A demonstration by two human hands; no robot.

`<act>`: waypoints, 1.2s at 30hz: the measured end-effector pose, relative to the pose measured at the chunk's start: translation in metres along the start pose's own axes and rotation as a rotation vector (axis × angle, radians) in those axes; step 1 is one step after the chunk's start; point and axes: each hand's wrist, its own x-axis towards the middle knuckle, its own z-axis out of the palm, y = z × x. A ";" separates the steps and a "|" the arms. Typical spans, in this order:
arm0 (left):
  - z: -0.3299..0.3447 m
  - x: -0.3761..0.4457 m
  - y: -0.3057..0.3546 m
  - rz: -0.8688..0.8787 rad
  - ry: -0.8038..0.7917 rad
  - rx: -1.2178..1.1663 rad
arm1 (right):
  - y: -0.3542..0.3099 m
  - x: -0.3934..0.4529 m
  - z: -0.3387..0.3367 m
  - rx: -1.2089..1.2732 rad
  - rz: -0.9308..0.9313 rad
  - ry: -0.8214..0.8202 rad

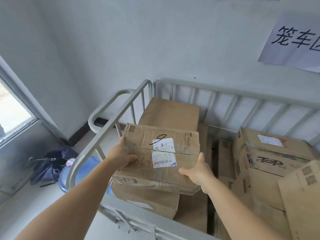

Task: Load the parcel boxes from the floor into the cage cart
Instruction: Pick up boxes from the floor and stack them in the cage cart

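Note:
A flat cardboard parcel box with a white shipping label and a handwritten "9" sits inside the grey cage cart, on top of another box. My left hand grips its left edge, thumb on top. At the box's right front corner, my right hand holds it with the thumb on the top face. Several more cardboard boxes fill the cart: one behind and a taller stack at the right.
The cart stands in a corner against a pale wall with a paper sign. Left of the cart on the floor are a blue water jug and a dark bag. A window is at far left.

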 end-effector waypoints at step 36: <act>0.042 0.048 -0.003 0.488 -0.095 0.526 | -0.011 -0.016 0.052 -0.341 0.018 0.163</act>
